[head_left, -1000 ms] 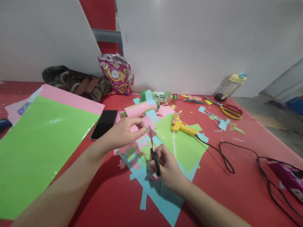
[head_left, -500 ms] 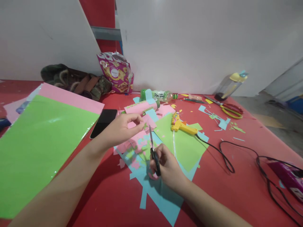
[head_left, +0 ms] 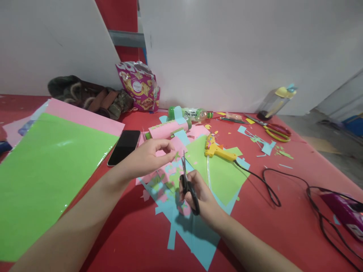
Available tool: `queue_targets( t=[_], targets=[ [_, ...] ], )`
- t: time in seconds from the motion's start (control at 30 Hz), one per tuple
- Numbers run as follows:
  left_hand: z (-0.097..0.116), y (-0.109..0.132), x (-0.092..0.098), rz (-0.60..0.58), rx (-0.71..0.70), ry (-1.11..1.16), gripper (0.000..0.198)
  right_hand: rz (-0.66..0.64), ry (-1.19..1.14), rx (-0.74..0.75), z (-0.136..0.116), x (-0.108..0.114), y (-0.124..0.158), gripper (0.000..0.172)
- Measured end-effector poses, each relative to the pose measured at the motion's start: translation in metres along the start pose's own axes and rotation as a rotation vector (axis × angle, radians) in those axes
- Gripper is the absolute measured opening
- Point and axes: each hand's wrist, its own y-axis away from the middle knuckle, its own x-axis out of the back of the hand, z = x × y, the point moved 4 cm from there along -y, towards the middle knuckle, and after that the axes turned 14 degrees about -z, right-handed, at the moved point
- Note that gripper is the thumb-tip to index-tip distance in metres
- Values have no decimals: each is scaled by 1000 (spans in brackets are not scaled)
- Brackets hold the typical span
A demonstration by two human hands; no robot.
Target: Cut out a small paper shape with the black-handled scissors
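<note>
My left hand (head_left: 160, 153) pinches a small green paper piece (head_left: 177, 155) between thumb and fingertips, above the scraps. In my right hand (head_left: 198, 196) is a pair of black-handled scissors (head_left: 185, 177), fingers through the loops, blades pointing up and slightly apart. The blade tips are just right of the green piece; I cannot tell whether they touch it. Pink and green paper scraps (head_left: 163, 181) lie below on a blue paper sheet (head_left: 204, 245). A yellow glue gun (head_left: 222, 153) with a clear glue stick rests on a green sheet (head_left: 224, 185) to the right.
A phone (head_left: 124, 147) and large wrapped green paper (head_left: 56, 170) lie left. Behind are a pink paper-wrapped roll (head_left: 170, 129), a green bottle (head_left: 193, 113) and a snack bag (head_left: 138, 87). Red-and-yellow scissors (head_left: 275, 132) lie back right, a black cord (head_left: 269, 189) across the right.
The scissors have opened a little, and their lower handle has swung right. My left hand has shifted slightly right with the green piece, and my fingers have turned a bit.
</note>
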Motion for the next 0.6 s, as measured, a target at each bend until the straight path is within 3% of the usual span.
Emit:
queue_targets(
  t=[0.27,0.6],
  targets=[
    [5,-2,-9,-52,-16,120,16,3,-13,0,1,0,0,49],
    [4,-3,-11,-50,-7,108,17,12,-30,31,0,-1,0,47]
  ],
)
